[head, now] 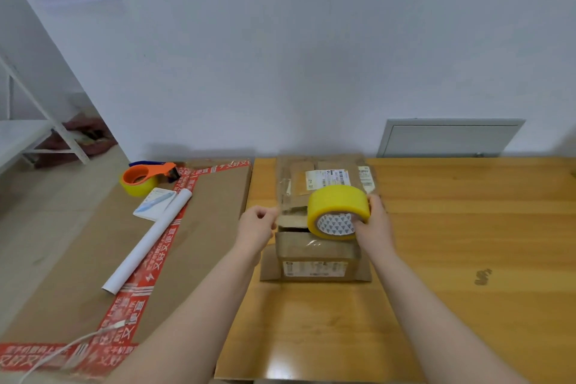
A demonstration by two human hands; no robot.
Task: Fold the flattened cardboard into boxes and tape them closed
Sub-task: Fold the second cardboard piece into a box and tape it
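The person's right hand (pixel 375 221) grips a yellow tape roll (pixel 338 212), with the fingers wrapped round its right side and the thumb at its patterned core. The roll stands on edge above the cardboard box (pixel 316 254), which sits at the middle of the wooden table (pixel 467 227), a shipping label on its near face. Just beyond the box is more worn, labelled cardboard (pixel 324 176); I cannot tell whether it is part of the same box. The left hand (pixel 257 226) hangs at the box's left edge with its fingers curled together, and I cannot tell whether they pinch anything.

To the left lies a large flat cardboard sheet (pixel 78 259) crossed by red printed tape. On it are an orange tape dispenser (pixel 146 179) at the far end, a notepad (pixel 154 203), a white paper tube (pixel 149 240), and, nearer, a white cable (pixel 62 349).
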